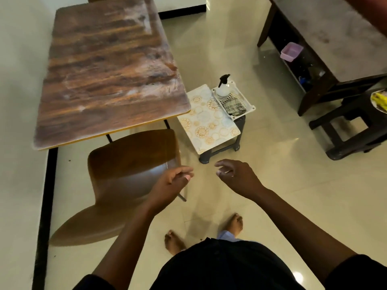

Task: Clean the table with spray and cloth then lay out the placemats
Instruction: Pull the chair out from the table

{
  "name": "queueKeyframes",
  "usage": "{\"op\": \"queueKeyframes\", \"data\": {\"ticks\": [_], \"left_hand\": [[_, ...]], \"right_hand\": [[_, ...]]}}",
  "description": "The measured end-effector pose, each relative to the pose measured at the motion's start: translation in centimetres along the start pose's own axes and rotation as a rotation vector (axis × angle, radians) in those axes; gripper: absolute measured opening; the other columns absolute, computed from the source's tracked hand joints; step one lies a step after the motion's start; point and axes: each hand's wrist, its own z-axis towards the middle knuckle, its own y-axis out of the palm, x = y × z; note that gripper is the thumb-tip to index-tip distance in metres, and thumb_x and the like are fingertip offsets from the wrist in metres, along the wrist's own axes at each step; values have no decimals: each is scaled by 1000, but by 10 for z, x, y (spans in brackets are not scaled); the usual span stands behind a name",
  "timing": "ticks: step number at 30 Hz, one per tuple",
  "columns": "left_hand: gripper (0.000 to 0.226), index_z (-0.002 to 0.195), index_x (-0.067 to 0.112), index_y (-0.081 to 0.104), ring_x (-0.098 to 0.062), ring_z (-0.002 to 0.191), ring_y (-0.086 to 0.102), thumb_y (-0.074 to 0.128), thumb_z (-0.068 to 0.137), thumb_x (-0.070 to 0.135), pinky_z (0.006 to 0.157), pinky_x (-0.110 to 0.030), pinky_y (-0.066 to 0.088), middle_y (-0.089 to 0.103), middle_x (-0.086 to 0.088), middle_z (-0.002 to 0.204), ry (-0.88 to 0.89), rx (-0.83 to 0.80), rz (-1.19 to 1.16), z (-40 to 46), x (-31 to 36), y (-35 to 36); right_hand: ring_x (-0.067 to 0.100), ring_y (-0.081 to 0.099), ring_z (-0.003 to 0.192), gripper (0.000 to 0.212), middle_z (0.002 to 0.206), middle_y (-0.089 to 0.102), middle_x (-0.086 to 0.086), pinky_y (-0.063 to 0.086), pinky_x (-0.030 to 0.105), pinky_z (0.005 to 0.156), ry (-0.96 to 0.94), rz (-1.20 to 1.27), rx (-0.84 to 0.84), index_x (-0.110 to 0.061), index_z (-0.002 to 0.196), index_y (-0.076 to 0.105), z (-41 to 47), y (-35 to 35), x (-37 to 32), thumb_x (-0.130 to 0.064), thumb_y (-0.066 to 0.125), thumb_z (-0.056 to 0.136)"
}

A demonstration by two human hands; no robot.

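A wood-grain table (111,68) with whitish smears fills the upper left. To its right a low stool carries patterned placemats (207,120) and a white basket (250,104). Inside the basket stand a clear spray bottle (223,85) with a black trigger and a folded striped cloth (234,106). My left hand (173,183) hovers over the floor beside the chair, its fingers loosely curled with nothing in them. My right hand (235,175) is open with fingers apart, empty, just below the stool.
A brown wooden chair (129,174) stands at the table's near end, beside my left hand. A dark grey-topped table (335,34) with a purple tub (291,51) under it and a dark stool (351,126) stand at right. My bare feet are on pale tiles.
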Motion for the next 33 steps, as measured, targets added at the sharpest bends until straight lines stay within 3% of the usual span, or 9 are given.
{"op": "queueKeyframes", "data": {"ticks": [3, 8, 13, 19, 23, 27, 30, 33], "left_hand": [[25, 130, 39, 69, -5, 124, 72, 61, 114, 22, 109, -34, 59, 78, 9, 130, 39, -52, 74, 35, 29, 49], [24, 126, 39, 74, -7, 119, 75, 63, 112, 23, 104, -32, 58, 82, 8, 123, 96, -33, 64, 85, 74, 116], [25, 131, 21, 76, 0, 108, 76, 61, 113, 13, 87, -13, 53, 83, 4, 119, 116, -47, 60, 133, 113, 162], [24, 129, 17, 77, -4, 111, 78, 62, 111, 9, 91, -18, 56, 84, 1, 117, 133, -66, 41, 206, 149, 183], [21, 122, 26, 79, -6, 113, 77, 68, 104, 23, 97, -23, 58, 85, 6, 114, 128, -49, -1, 270, 177, 189], [22, 119, 32, 80, -4, 110, 77, 66, 101, 29, 89, -20, 56, 84, 10, 113, 121, -68, 50, 330, 207, 196], [23, 121, 24, 81, 2, 107, 76, 65, 108, 12, 85, -11, 53, 84, 10, 111, 104, -103, 95, 372, 228, 205], [24, 121, 23, 81, 7, 106, 75, 63, 110, 10, 82, -7, 52, 84, 15, 109, 91, -161, 131, 418, 250, 213]], "right_hand": [[-3, 68, 85, 20, 91, 73, -15, 50, 22, 80, 15, 88, 29, -33, 113, 73, 5, -46, 25, -30, 69, 94], [7, 73, 84, 17, 85, 76, -10, 57, 34, 88, 39, 225, 95, -35, 107, 75, 18, -116, 69, -29, 70, 92], [9, 74, 85, 17, 90, 78, -4, 59, 36, 87, 47, 308, 142, -30, 108, 76, 35, -176, 96, -23, 68, 94], [13, 75, 81, 15, 87, 78, -1, 58, 41, 84, 67, 316, 169, -30, 104, 75, 78, -232, 124, -22, 66, 96], [9, 75, 82, 16, 88, 78, -4, 58, 41, 83, 79, 295, 182, -28, 108, 75, 129, -275, 139, -22, 65, 97], [9, 74, 83, 16, 90, 78, -4, 59, 41, 87, 103, 277, 204, -28, 108, 75, 182, -317, 145, -24, 65, 97], [8, 73, 85, 18, 90, 78, -5, 58, 39, 88, 113, 241, 220, -30, 108, 75, 222, -344, 152, -30, 64, 94], [5, 71, 87, 17, 90, 77, -8, 57, 36, 88, 118, 208, 222, -30, 110, 75, 263, -371, 163, -28, 66, 96]]}}
